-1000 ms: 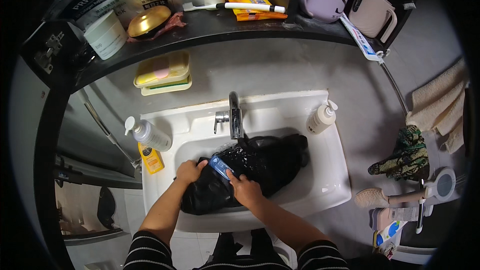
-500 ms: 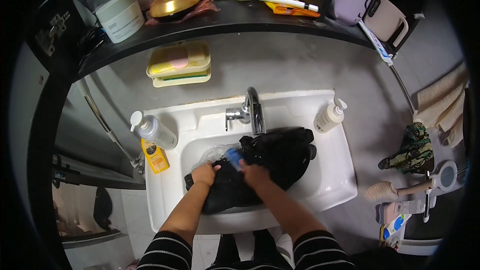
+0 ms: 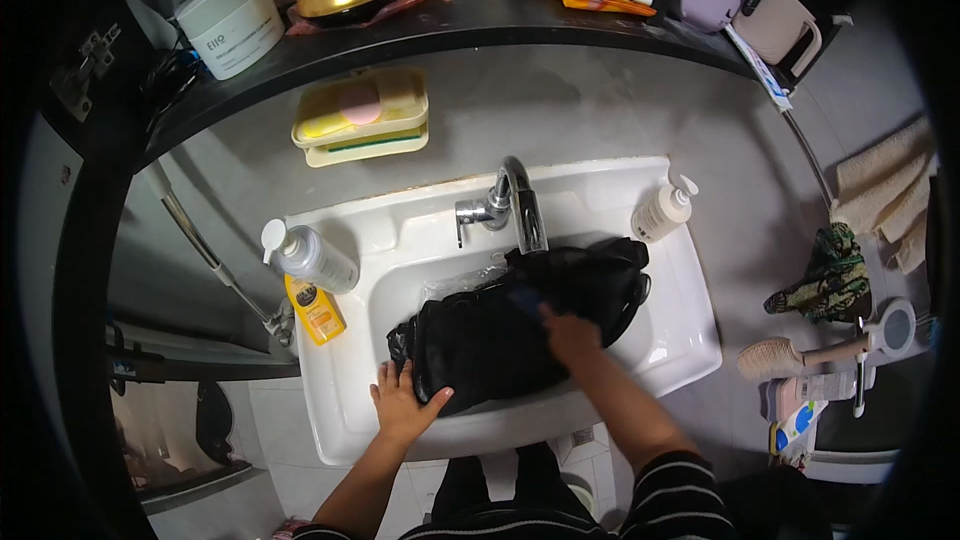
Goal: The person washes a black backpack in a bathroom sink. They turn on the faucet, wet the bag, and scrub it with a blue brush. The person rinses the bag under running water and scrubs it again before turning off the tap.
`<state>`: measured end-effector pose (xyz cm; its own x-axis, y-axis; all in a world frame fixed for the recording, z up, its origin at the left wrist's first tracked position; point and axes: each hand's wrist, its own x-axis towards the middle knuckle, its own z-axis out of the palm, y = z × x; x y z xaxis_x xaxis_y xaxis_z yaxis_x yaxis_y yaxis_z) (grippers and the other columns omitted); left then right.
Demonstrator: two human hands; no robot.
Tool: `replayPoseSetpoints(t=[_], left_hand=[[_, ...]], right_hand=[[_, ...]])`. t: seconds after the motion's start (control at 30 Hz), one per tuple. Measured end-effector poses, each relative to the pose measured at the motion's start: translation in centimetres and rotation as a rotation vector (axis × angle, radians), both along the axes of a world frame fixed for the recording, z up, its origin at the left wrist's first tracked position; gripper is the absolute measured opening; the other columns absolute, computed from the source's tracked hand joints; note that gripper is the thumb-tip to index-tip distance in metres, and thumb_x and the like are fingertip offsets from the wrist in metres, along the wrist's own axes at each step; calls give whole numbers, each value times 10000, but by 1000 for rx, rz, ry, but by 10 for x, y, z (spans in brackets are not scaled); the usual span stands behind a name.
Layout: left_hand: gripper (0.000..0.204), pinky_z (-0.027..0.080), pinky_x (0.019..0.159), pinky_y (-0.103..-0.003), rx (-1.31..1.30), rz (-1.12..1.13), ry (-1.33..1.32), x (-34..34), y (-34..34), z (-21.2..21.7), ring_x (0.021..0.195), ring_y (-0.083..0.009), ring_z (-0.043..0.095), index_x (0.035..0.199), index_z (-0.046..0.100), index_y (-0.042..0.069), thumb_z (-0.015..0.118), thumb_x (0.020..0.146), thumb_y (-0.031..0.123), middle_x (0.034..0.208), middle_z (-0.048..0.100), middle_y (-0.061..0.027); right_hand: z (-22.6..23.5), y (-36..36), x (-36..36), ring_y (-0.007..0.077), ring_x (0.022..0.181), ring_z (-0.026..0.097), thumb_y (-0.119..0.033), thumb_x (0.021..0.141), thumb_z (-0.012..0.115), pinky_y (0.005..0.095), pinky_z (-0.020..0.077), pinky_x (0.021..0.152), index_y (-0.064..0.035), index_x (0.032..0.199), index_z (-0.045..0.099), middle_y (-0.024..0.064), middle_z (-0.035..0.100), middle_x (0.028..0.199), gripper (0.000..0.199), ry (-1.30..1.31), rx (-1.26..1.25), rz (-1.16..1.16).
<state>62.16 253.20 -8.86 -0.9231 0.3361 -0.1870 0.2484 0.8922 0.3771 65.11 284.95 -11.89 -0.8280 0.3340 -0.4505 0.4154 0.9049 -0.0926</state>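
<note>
A wet black garment (image 3: 500, 335) fills the bowl of a white sink (image 3: 680, 360). My left hand (image 3: 402, 404) lies flat on the sink's front left rim, fingers spread, thumb touching the garment's edge. My right hand (image 3: 568, 332) presses down on the middle of the garment, fingers curled over a small blue object (image 3: 524, 297) that barely shows at its fingertips. The chrome tap (image 3: 512, 202) stands just behind the garment.
A grey pump bottle (image 3: 308, 255) and a yellow bottle (image 3: 315, 309) stand at the sink's left, a white pump bottle (image 3: 662, 210) at its right. A soap tray (image 3: 362, 115) hangs on the wall. A dark shelf (image 3: 470, 15) holds jars. Towels (image 3: 890, 190) hang at right.
My left hand has left the garment and dropped to the sink's front rim. My right hand has moved right and further into the garment with the blue object. The view shifted slightly.
</note>
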Motion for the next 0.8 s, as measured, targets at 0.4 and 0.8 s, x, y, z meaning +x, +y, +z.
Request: replayPoseSetpoints(t=[0.4,0.8], left_hand=[[366,422,534,-423,503,196,167,-63,11,30,553,-350,581,722,563,-21,579,929,280,613,578,-224],[389,540,812,-382,1286,1114,-778,-69,-53,66,935,-292,648,1179,553,-41,558,952,274,1056,655,-180]], right_hand=[[50,-18,32,323,751,667,-364,969,425,449,541,665,-297,1382,433,135,647,872,418,214,17,-44],[22,-55,50,311,657,644,-328,952,484,419,530,557,-224,1419,392,166,599,850,487,429,-132,227]])
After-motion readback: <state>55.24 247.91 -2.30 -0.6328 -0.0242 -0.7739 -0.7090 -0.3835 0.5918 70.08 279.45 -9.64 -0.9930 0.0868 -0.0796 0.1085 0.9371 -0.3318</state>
